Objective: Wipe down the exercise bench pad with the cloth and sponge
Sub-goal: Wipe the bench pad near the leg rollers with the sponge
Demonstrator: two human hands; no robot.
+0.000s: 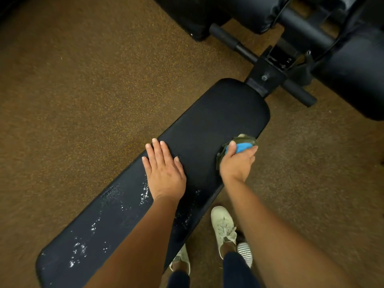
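My right grip (pixel 236 165) clutches the sponge (pixel 242 147) and cloth (pixel 246 140) on the surface (pixel 207 117); left of it, my left grip (pixel 164 171) presses flat.

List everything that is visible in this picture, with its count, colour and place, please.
bench pad: one, black, diagonal from lower left to upper centre.
droplets: many, white, on the pad's near half.
sponge: one, blue, at the pad's right edge.
cloth: one, dark green, bunched around the sponge.
frame: one, black metal, at the pad's far end.
padded equipment: count unclear, black, top right.
floor: one, speckled brown, all around.
shoes: two, white, bottom centre, on the floor.
left hand: one, flat on the pad, fingers straight.
right hand: one, gripping sponge and cloth.
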